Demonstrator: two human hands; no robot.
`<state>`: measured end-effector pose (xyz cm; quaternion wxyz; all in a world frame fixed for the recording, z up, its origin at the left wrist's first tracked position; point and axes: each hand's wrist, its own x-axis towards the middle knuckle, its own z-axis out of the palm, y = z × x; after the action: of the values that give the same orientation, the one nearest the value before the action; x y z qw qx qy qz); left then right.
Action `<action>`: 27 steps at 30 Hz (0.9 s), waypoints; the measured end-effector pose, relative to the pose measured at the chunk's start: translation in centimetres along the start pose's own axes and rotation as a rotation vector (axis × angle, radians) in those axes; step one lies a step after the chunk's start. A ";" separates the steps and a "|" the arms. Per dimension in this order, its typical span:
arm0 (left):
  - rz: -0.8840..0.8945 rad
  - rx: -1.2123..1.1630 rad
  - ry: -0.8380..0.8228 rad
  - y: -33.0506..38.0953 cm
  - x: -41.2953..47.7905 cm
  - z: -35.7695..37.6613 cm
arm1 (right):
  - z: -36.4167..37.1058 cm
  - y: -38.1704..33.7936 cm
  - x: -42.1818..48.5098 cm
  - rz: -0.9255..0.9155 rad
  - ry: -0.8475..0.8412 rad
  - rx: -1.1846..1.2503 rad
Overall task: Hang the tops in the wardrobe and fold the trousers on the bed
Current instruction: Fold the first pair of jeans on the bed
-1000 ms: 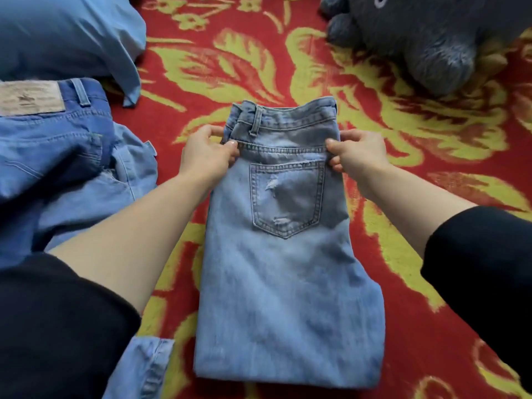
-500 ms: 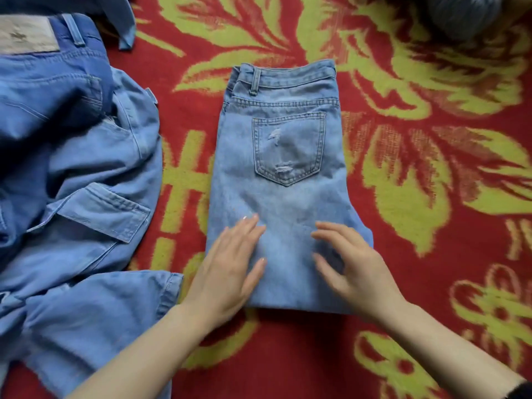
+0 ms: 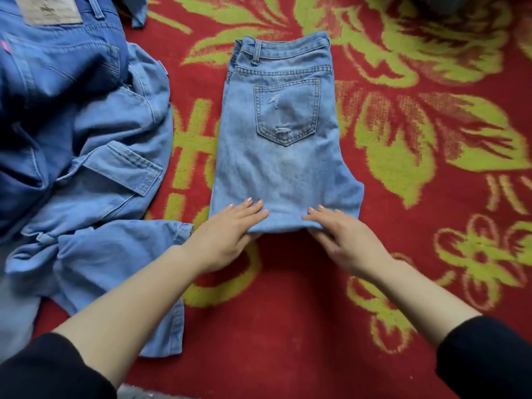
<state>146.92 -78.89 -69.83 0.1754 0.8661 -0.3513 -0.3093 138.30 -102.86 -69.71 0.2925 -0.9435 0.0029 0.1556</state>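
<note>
Head view, left hand (image 3: 227, 234), right hand (image 3: 345, 240) seemingly pinching jeans (image 3: 282, 156) near edge, fingers (image 3: 253, 208) straight

Wide bare bedspread (image 3: 417, 240) right of the folded jeans (image 3: 282, 145), easy passage. Left of them only a narrow strip, then the rumpled denim heap (image 3: 86, 145) blocks. Near edge: left hand (image 3: 227, 240) and right hand (image 3: 348, 240) pinch the hem.

Red bed cover (image 3: 288, 312) with yellow-green floral pattern, evenly lit; grey plush object (image 3: 437, 4) at far right edge.

Bedroom: floral bedspread (image 3: 288, 298), folded jeans (image 3: 282, 168)
</note>
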 end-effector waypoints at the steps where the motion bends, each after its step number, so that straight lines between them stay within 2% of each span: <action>1: -0.034 -0.040 -0.039 0.4 0.0 -0.7 | -1.1 -0.5 0.1 0.033 -0.038 0.015; 4: -0.114 -0.093 -0.108 2.4 -0.8 -2.6 | -4.4 -1.7 0.3 0.077 -0.191 0.004; 7: -0.149 -0.134 -0.273 4.7 -2.3 -3.8 | -6.2 -2.7 -0.8 0.150 -0.391 0.046; 12: -0.226 -0.429 -0.639 6.5 -6.2 -3.4 | -6.0 -4.1 -5.1 0.374 -0.738 0.256; 15: -0.295 -0.645 -0.780 7.4 -7.6 -3.1 | -5.9 -4.4 -7.0 0.517 -0.897 0.517; 17: -0.302 -0.698 -0.784 7.3 -7.8 -2.7 | -5.9 -4.2 -7.3 0.522 -0.930 0.579; 23: -0.247 -0.612 -0.693 5.1 -6.3 -4.3 | -7.1 -4.0 -4.9 0.484 -0.754 0.559; 27: -0.219 -0.664 -0.418 3.4 -3.8 -6.1 | -9.7 -3.7 -2.2 0.400 -0.749 0.519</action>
<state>147.05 -77.97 -61.93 0.3363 0.7133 -0.1662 -0.5920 139.43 -105.34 -59.42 0.4629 -0.6998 0.1173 0.5313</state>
